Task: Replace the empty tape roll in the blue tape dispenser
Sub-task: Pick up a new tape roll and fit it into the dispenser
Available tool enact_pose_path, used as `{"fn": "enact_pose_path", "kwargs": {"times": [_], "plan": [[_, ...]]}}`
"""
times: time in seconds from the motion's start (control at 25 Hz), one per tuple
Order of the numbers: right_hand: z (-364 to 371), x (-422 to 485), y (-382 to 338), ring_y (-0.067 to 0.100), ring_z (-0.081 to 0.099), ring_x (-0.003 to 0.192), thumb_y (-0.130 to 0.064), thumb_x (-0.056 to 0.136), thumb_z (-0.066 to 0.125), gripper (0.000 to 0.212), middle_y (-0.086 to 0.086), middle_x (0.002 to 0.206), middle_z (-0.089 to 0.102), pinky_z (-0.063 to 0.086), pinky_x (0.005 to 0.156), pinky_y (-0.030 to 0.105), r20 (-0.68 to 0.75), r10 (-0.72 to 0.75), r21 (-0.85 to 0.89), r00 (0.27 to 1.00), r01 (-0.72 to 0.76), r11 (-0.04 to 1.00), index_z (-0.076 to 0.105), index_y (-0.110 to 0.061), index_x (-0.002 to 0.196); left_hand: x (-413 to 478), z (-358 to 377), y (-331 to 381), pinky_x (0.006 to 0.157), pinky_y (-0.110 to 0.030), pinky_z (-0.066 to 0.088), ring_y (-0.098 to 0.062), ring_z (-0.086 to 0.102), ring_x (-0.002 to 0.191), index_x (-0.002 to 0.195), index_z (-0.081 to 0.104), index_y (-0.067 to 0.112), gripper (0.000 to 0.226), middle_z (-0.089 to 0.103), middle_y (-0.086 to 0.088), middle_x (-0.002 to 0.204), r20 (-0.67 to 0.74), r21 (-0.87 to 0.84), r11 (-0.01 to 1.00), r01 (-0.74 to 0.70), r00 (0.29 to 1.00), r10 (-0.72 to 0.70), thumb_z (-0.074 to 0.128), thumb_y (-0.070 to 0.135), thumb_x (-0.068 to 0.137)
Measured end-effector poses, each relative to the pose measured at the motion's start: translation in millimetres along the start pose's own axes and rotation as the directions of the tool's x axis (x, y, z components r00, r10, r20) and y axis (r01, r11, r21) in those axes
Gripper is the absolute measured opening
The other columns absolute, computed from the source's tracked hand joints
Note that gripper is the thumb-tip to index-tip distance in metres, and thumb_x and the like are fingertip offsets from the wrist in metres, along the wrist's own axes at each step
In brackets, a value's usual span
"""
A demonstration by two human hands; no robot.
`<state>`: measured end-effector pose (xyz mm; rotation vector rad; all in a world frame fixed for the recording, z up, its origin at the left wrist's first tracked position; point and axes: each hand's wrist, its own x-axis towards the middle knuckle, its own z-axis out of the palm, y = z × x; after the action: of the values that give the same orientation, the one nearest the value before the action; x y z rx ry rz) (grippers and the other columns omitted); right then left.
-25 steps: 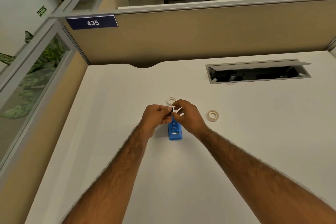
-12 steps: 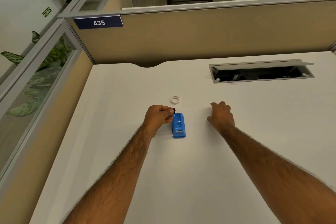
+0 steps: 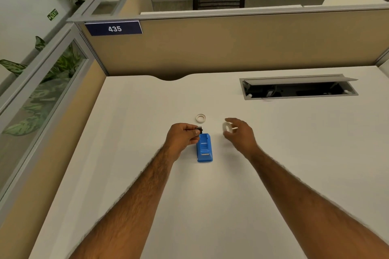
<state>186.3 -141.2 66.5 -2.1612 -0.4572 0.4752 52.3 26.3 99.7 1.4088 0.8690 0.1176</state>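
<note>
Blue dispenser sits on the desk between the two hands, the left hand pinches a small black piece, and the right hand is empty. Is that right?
Not quite. The right hand is not empty: the head view shows it holding a white tape roll. The rest stands: the blue dispenser sits on the desk between the hands, and the left hand pinches a small black piece.

Left hand (image 3: 182,135) pinching spindle (image 3: 200,129); right hand (image 3: 240,133) gripping roll (image 3: 227,127).

Roll (image 3: 200,118), seemingly empty, behind dispenser (image 3: 204,149)
</note>
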Motion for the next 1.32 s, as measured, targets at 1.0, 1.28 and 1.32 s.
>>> {"fn": "enact_pose_path", "kwargs": {"times": [1.0, 1.28, 1.32], "plan": [[14, -24, -51, 0.022, 0.07, 0.101, -0.01, 0.084, 0.074, 0.045, 0.003, 0.117, 0.07, 0.059, 0.088, 0.036, 0.281, -0.158, 0.471, 0.947, 0.007, 0.882, 0.063, -0.018, 0.128, -11, -2, 12, 0.078, -0.028, 0.061, -0.021, 0.074, 0.089, 0.108, 0.076, 0.009, 0.023, 0.076, -0.007, 0.099, -0.018, 0.103, 0.987, -0.127, 0.991, 0.129, 0.075, 0.008, 0.085], [13, -24, -52, 0.02, 0.071, 0.097, -0.009, 0.083, 0.075, 0.048, 0.003, 0.116, 0.07, 0.06, 0.083, 0.03, 0.295, -0.161, 0.454, 0.942, 0.01, 0.891, 0.063, -0.018, 0.128, -11, -1, 12, 0.066, -0.02, 0.058, -0.019, 0.075, 0.084, 0.104, 0.076, 0.011, 0.019, 0.077, -0.004, 0.092, 0.009, 0.083, 0.989, -0.119, 0.993, 0.118, 0.075, 0.01, 0.085], [13, -24, -52, 0.02, 0.072, 0.096, -0.009, 0.083, 0.075, 0.047, 0.003, 0.116, 0.07, 0.06, 0.082, 0.029, 0.295, -0.158, 0.45, 0.942, 0.01, 0.893, 0.063, -0.018, 0.127, -12, -2, 11, 0.065, -0.019, 0.057, -0.018, 0.075, 0.084, 0.104, 0.076, 0.012, 0.019, 0.077, -0.003, 0.091, 0.015, 0.087, 0.989, -0.123, 0.992, 0.122, 0.075, 0.01, 0.085]]}}
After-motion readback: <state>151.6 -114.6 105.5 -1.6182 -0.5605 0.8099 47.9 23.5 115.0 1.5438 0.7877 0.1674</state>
